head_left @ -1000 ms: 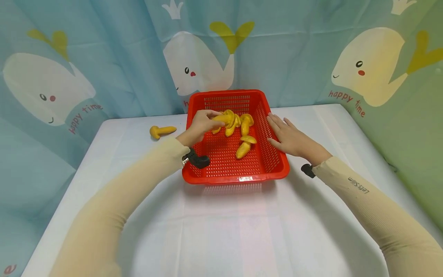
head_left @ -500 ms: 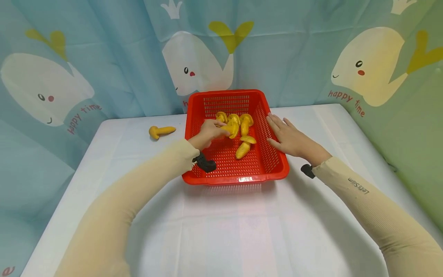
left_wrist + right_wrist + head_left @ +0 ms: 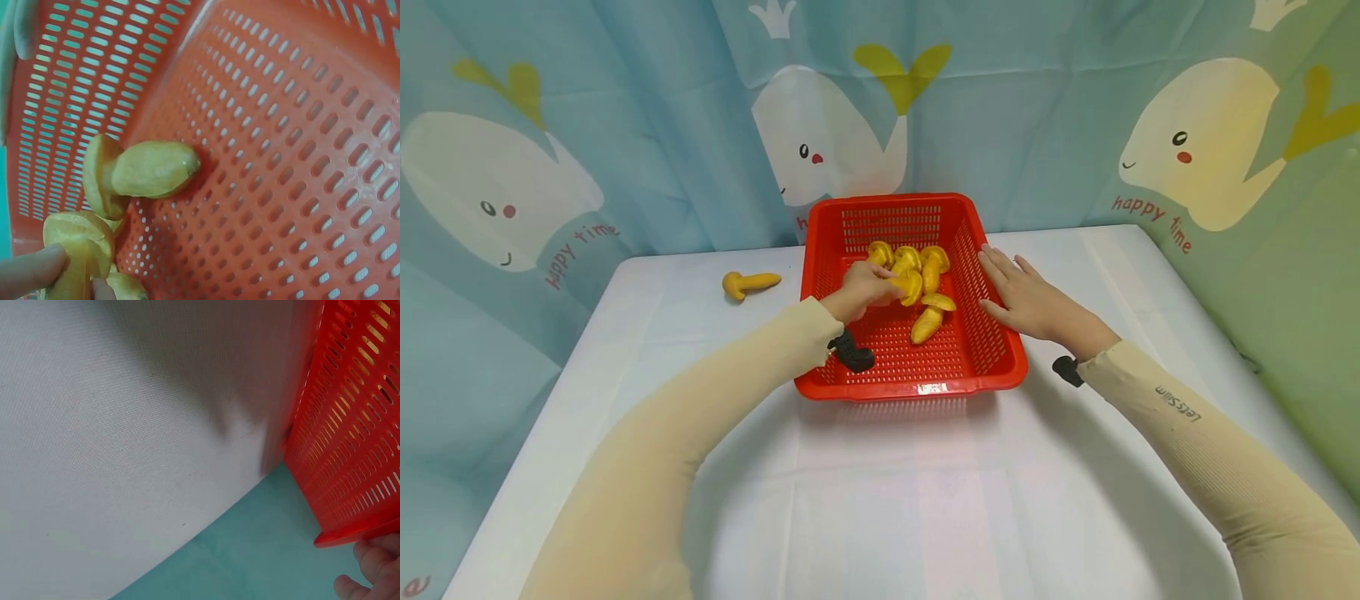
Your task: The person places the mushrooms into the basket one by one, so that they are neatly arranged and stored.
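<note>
My left hand point(image 3: 863, 288) is inside the red plastic basket point(image 3: 880, 390), pinching a yellow mushroom point(image 3: 909, 286) by its stem between thumb and fingers. In the left wrist view the held mushroom point(image 3: 77, 240) shows at lower left, its cap pointing away from the fingertips. Several other yellow mushrooms lie in the basket: one point(image 3: 929, 323) nearer the front, another point(image 3: 934, 265) toward the back right. My right hand point(image 3: 1028, 293) rests on the basket's right rim with its fingers straight; the right wrist view catches only some fingers point(image 3: 378, 565) at the rim.
One more yellow mushroom point(image 3: 748, 285) lies on the white tablecloth point(image 3: 880, 500), left of the basket. A blue curtain with whale prints point(image 3: 1037, 150) hangs right behind the table.
My left hand has moved right and slightly toward the front within the basket, lowering the pinched mushroom beside the others. The right hand has stayed on the rim.
</note>
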Motion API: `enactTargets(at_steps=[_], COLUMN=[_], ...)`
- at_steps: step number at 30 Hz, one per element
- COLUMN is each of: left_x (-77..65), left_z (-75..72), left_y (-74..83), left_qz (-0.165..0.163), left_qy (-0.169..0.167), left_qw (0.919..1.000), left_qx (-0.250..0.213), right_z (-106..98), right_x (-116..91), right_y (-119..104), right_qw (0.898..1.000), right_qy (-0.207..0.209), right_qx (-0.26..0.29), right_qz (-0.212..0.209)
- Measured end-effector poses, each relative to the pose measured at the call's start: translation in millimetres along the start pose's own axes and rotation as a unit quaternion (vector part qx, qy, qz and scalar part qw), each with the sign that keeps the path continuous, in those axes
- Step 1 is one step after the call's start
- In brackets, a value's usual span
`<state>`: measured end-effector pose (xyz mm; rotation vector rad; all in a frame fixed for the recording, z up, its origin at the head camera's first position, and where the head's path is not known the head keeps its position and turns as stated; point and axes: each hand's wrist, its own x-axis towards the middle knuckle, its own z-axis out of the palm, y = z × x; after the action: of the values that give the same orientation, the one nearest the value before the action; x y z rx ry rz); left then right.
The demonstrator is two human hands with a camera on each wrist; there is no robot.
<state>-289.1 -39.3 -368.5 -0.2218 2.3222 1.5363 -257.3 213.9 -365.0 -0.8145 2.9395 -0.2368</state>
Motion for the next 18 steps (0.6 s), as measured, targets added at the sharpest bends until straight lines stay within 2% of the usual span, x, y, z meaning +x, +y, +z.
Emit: enactTargets(at_steps=[6, 14, 18], left_x=[4.7, 10.2, 7.6], left_z=[3.2, 4.6, 2.5], left_y=[-2.3, -3.7, -4.4], left_qz=[0.006, 0.017, 0.015], left_qy=[-0.008, -0.001, -0.016], left_qw=[0.9995, 0.9969, 0.9939], left_qx=[0.029, 0.077, 0.108], right_z=[0.9, -0.4, -0.1], right_x=[0.3, 0.0, -0.1], right_y=[0.0, -0.1, 0.0], right_qw=[1.0, 1.0, 1.0], right_qy=[-0.001, -0.004, -0.003], right_qx=[0.002, 0.003, 0.001], right_qz=[0.003, 0.004, 0.004])
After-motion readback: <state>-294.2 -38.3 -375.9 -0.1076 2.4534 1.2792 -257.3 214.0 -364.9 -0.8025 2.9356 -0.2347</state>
